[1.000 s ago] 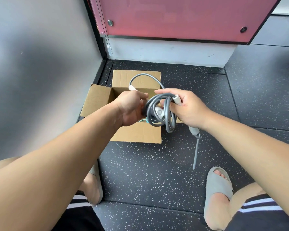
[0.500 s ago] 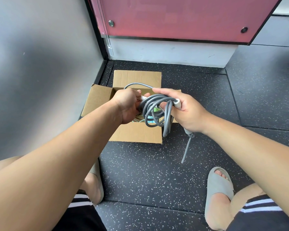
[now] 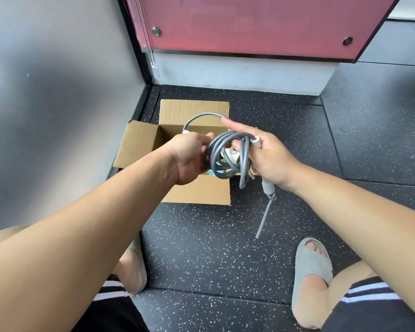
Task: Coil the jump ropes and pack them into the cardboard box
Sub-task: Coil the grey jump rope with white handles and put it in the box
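Observation:
A grey jump rope [image 3: 243,154] is wound in several loops and held above the open cardboard box [image 3: 139,144] on the floor. My right hand [image 3: 271,156] grips the coil and a white handle, with its index finger stretched out toward the box. A second handle end and a short rope tail [image 3: 265,214] hang below that hand. My left hand [image 3: 189,156] pinches the other white handle at the coil's left side; a loose rope arc rises over the box. Something greenish lies inside the box, mostly hidden.
The box stands in a corner, close to a grey wall [image 3: 58,104] on the left and a white wall base [image 3: 237,73] under a red panel behind. Speckled black rubber floor [image 3: 213,255] spreads around. My feet in grey slippers [image 3: 312,269] are near the bottom.
The loose rope arc has lifted higher above the box. My right index finger has straightened out, and the hanging tail has swung slightly. Both hands stay over the box.

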